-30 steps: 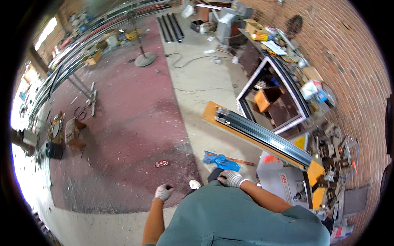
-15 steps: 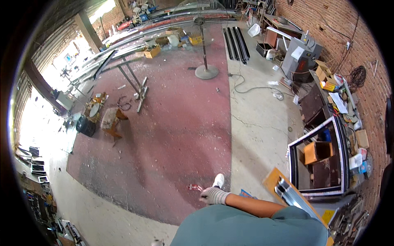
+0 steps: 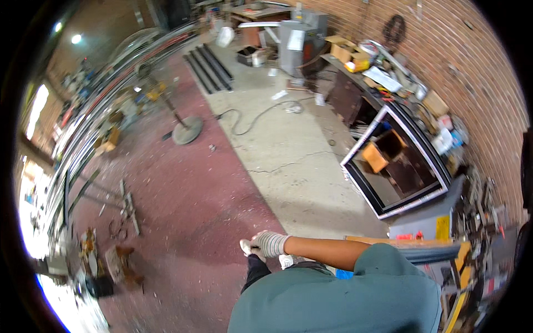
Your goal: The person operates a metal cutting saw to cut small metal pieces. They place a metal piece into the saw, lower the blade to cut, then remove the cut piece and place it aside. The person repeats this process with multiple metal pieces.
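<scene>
My right hand (image 3: 268, 243), in a light striped knit glove, is held in front of my body at the lower middle. The forearm reaches across from the right. Its fingers are curled closed, but what they hold, if anything, is too small and blurred to make out. Beneath the hand are my white shoes (image 3: 286, 261) and a dark trouser leg. My left hand is out of sight. To the right of the hand leans a rectangular black-and-white window frame (image 3: 363, 192), tilted against the cluttered bench.
A standing fan's round base (image 3: 187, 131) is on the red floor. Black bars (image 3: 208, 69) and a cable (image 3: 250, 129) lie beyond. Along the brick wall (image 3: 483, 100) stand a grey machine (image 3: 302, 41) and an open cardboard box (image 3: 341, 49). A low stool (image 3: 122, 266) stands left.
My view has swung to the right, so the floor and fan shift left and tilt. A red item near my right fingers is no longer clear. The left hand's edge has gone from view.
</scene>
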`<move>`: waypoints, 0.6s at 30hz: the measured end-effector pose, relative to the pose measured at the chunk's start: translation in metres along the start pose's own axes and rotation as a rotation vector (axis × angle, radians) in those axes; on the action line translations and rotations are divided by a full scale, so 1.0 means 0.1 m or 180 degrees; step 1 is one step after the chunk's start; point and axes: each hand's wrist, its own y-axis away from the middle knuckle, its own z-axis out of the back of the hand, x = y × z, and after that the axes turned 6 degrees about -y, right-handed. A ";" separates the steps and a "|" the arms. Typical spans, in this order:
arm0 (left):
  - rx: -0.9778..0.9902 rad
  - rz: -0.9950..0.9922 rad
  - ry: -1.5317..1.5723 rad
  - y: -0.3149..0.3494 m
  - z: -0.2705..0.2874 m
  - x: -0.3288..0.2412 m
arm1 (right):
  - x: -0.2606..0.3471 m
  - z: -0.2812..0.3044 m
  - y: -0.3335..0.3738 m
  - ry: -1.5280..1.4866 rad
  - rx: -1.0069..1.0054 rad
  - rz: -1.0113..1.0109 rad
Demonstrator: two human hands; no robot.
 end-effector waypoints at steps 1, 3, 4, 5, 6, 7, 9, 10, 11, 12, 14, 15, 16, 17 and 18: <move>0.0113 -0.0086 -0.0128 -0.19 0.10 -0.15 | -0.13 0.13 0.04 -0.0005 -0.0019 -0.0193; 0.0330 -0.0244 -0.0431 -0.58 0.32 -0.43 | -0.19 0.48 0.23 0.0022 -0.0092 -0.0673; 0.0459 -0.0343 -0.0629 -0.80 0.44 -0.60 | -0.31 0.55 0.30 0.0016 -0.0189 -0.0857; 0.0567 -0.0443 -0.0808 -1.03 0.59 -0.77 | -0.41 0.60 0.36 -0.0004 -0.0297 -0.1023; 0.0640 -0.0543 -0.0979 -1.26 0.75 -0.96 | -0.49 0.64 0.43 0.0102 -0.0568 -0.1195; 0.0711 -0.0644 -0.1156 -1.49 0.93 -1.16 | -0.49 0.76 0.49 0.0069 -0.0723 -0.1440; 0.0802 -0.0793 -0.1528 -1.99 1.27 -1.64 | -0.50 1.00 0.60 0.0006 -0.1014 -0.1926; 0.0850 -0.0868 -0.1697 -2.26 1.38 -1.98 | -0.60 1.04 0.65 -0.0191 -0.1201 -0.2052; 0.0874 -0.0887 -0.1856 -2.57 1.46 -2.35 | -0.61 1.12 0.74 -0.0321 -0.1390 -0.2194; 0.0834 -0.0872 -0.1895 -2.80 1.55 -2.72 | -0.58 1.23 0.77 -0.0448 -0.1549 -0.2261; 0.0731 -0.0787 -0.1511 -3.40 1.69 -3.40 | -0.69 1.31 0.80 -0.0613 -0.1781 -0.2440; 0.0743 -0.1178 -0.1725 -3.59 1.68 -3.85 | -0.81 1.29 0.81 -0.0567 -0.1871 -0.2488; 0.0757 -0.1234 -0.1635 -3.80 1.61 -4.29 | -0.93 1.31 0.83 -0.0502 -0.1967 -0.2517; 0.0812 -0.1344 -0.1307 -3.94 1.54 -4.68 | -1.04 1.32 0.86 -0.0434 -0.2060 -0.2552; 0.0747 -0.1426 -0.1441 -4.06 1.41 -5.08 | -1.12 1.38 0.89 -0.0515 -0.2134 -0.2574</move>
